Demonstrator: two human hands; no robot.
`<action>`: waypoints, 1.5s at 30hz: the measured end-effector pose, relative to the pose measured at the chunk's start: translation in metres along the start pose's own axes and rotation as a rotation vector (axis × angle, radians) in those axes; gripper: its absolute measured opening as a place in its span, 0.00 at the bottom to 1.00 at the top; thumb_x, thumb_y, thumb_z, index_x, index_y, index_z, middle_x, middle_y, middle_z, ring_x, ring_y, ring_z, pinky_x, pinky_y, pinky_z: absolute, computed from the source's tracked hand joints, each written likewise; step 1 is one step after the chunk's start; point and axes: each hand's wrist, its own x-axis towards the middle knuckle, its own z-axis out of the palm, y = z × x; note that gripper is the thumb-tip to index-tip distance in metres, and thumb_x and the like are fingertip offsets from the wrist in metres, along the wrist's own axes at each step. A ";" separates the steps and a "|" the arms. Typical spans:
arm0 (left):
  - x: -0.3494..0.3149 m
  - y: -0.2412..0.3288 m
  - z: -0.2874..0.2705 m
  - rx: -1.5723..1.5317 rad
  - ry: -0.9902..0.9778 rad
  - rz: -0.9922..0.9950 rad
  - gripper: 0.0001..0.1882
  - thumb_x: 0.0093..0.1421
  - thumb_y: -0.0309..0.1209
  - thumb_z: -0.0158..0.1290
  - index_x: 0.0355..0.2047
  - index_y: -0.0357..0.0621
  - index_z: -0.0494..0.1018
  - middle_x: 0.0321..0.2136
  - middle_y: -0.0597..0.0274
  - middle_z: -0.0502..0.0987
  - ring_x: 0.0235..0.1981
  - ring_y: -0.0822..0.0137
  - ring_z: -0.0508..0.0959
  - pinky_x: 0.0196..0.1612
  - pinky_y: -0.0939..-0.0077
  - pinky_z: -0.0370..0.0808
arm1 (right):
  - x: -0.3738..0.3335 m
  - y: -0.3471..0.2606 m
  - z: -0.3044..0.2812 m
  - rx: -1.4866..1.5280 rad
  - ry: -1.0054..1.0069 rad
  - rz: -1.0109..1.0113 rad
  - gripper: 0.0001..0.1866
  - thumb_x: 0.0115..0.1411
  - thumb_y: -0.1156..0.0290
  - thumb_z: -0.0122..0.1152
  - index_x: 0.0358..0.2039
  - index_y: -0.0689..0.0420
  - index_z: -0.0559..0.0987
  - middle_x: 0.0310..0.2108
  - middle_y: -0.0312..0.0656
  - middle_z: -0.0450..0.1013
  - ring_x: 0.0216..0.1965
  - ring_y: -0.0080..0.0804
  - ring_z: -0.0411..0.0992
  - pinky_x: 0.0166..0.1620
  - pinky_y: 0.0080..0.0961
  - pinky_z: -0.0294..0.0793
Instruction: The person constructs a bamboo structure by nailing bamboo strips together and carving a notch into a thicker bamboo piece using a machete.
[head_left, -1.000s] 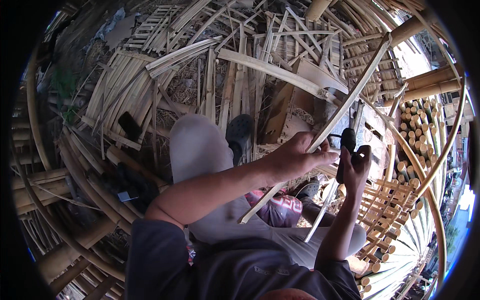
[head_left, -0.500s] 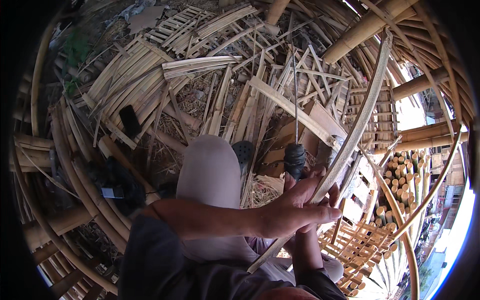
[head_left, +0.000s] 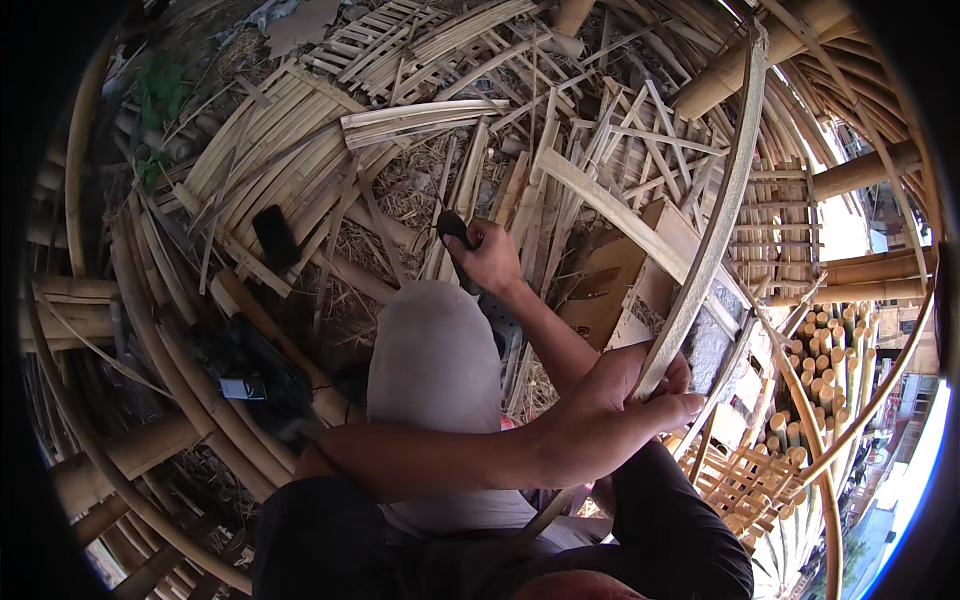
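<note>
My left hand (head_left: 625, 395) reaches across to the right, closed around a long, slightly bowed bamboo strip (head_left: 715, 235). The strip slants from above my lap up to the upper right. My right arm passes beyond the left one, so the forearms cross. At the centre, beyond my knee, my right hand (head_left: 490, 258) grips the black wrapped handle of a thin-rod tool (head_left: 455, 232). The rod is hardly visible now. Below the tool lie bamboo slats (head_left: 468, 180) and straw-like scraps on the ground.
A dark phone-like slab (head_left: 275, 238) lies on slats at left. A cardboard box (head_left: 600, 295) stands right of my forearm. Cut bamboo poles (head_left: 825, 365) are stacked at right, near a woven bamboo lattice (head_left: 745, 485). Thick bamboo poles frame both sides.
My right hand has swung left and away from me with the black-handled tool, leaving the bamboo strip's side. The left hand keeps its hold on the strip. The view has shifted slightly.
</note>
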 end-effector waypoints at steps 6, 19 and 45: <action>0.011 -0.003 -0.007 -0.008 -0.013 0.015 0.09 0.68 0.34 0.53 0.34 0.44 0.67 0.26 0.75 0.63 0.27 0.82 0.62 0.29 0.82 0.60 | 0.061 0.019 0.082 -0.090 -0.084 -0.060 0.21 0.53 0.51 0.69 0.31 0.58 0.78 0.25 0.53 0.78 0.36 0.55 0.79 0.40 0.44 0.79; 0.026 0.000 -0.010 -0.009 0.119 -0.072 0.07 0.69 0.34 0.48 0.39 0.46 0.64 0.19 0.75 0.54 0.15 0.82 0.52 0.18 0.84 0.49 | -0.019 0.055 -0.007 -0.106 -0.567 -0.107 0.17 0.59 0.61 0.67 0.44 0.58 0.78 0.40 0.46 0.80 0.44 0.48 0.79 0.47 0.39 0.78; 0.109 -0.174 0.027 0.064 -0.008 -0.384 0.09 0.70 0.39 0.44 0.43 0.49 0.67 0.20 0.75 0.55 0.18 0.78 0.56 0.23 0.80 0.57 | -0.368 0.035 -0.221 0.892 -0.175 0.267 0.16 0.69 0.63 0.58 0.45 0.66 0.74 0.30 0.46 0.80 0.29 0.27 0.79 0.28 0.25 0.80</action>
